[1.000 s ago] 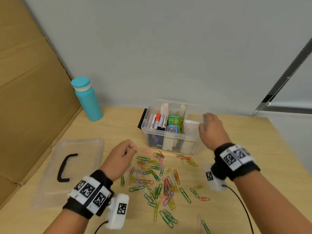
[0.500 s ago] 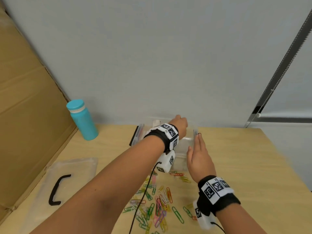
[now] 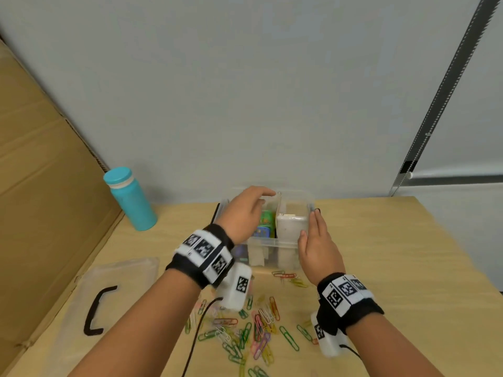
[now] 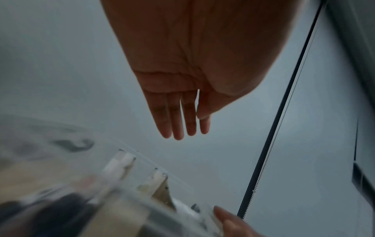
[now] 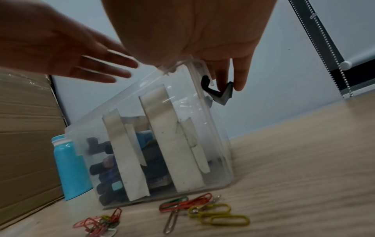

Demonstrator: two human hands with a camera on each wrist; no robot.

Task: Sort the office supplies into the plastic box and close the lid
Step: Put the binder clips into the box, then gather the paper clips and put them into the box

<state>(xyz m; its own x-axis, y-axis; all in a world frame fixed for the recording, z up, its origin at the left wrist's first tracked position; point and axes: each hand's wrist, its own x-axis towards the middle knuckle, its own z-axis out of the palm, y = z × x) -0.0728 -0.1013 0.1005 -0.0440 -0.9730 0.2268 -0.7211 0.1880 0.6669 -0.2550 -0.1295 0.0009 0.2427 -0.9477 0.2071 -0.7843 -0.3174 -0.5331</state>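
The clear plastic box [image 3: 272, 242] stands lidless at the back of the table, split by white dividers [image 5: 162, 136]. Dark markers [image 5: 105, 173] fill its left compartment, and green and blue items [image 3: 265, 219] sit in the middle one. My left hand [image 3: 245, 210] hovers over the box with straight fingers [image 4: 178, 126] and holds nothing. My right hand [image 3: 315, 238] lies flat against the box's right wall, its fingertips [image 5: 239, 80] touching the black latch [image 5: 218, 93]. Several coloured paper clips [image 3: 245, 327] lie scattered in front of the box.
The clear lid [image 3: 122, 284] with a black handle [image 3: 95, 311] lies flat at the left. A teal bottle [image 3: 130, 200] stands back left, beside a slanted cardboard sheet [image 3: 40, 200]. A grey wall rises right behind the box. Bare tabletop [image 3: 408, 268] extends to the right.
My left hand went from the paper clips to above the box, and its curled fingers have straightened. My right hand shifted from the box's top to flat against its right wall.
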